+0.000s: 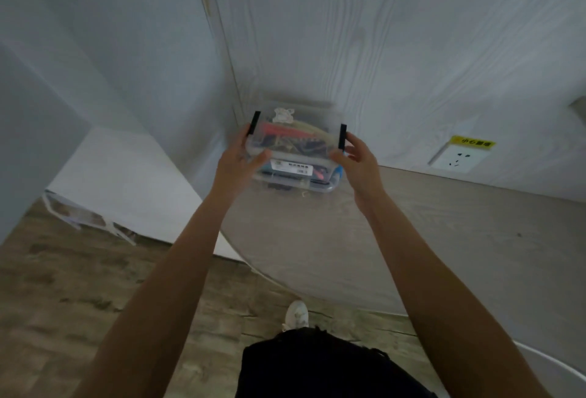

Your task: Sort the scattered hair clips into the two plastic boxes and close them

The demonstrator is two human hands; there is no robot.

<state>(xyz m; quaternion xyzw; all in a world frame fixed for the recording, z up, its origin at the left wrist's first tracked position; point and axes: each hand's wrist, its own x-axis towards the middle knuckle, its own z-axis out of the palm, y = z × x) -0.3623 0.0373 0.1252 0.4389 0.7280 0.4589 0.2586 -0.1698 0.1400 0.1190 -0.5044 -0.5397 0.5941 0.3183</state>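
Plastic box [293, 147] lid on, gripped by both hands | left [236, 164], right [358, 163] | clips inside blurred

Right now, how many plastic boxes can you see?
2, stacked at the table's far edge: the upper box with black latches, held between both hands, and the lower box beneath it. Others may be out of view.

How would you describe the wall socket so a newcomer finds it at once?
Start at the pale wood-grain wall behind the round table. Follow the table's far edge to the right of the clear boxes held in both hands. The white wall socket sits just above that edge, the only fitting with a yellow label on top.
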